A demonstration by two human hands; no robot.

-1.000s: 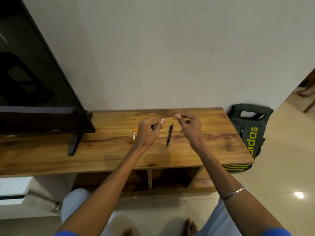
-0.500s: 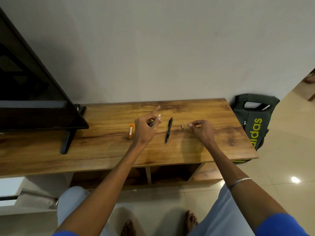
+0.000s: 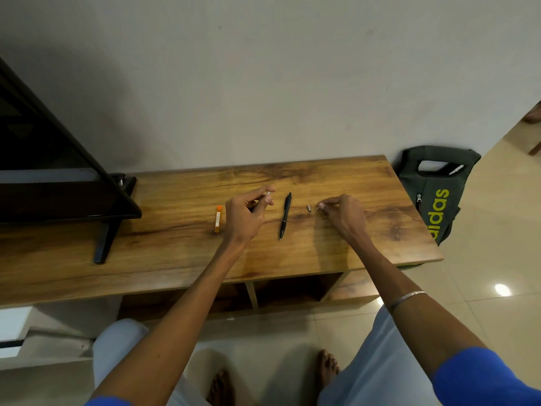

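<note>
1. Pinching thin pen piece (image 3: 267,194), dark with a pale tip, between thumb and curled fingers of left hand (image 3: 248,213). Held just above wooden table (image 3: 175,247), not touching it, pale tip pointing up and right.
2. Resting right hand (image 3: 344,213) on the tabletop, thumb and forefinger tips pressed together. Cannot tell whether anything tiny sits between them.
3. Lying just left of those fingertips: small dark cylinder (image 3: 308,207), flat on the wood, apart from the fingers.
4. Lying between the two hands: black pen (image 3: 285,215), flat, pointing roughly away from the viewer, touched by neither hand.
5. Lying just left of the left hand: orange tube (image 3: 217,219), flat, cap end toward the wall.
6. Standing at the table's left end: dark TV (image 3: 44,171) on a slanted foot (image 3: 105,241).
7. Sitting on the floor against the table's right end: dark green bag (image 3: 436,194) with yellow-green lettering.
8. Showing on the right forearm: metal bangle (image 3: 408,297). Lower down, pale trousers and bare feet on tiles.
</note>
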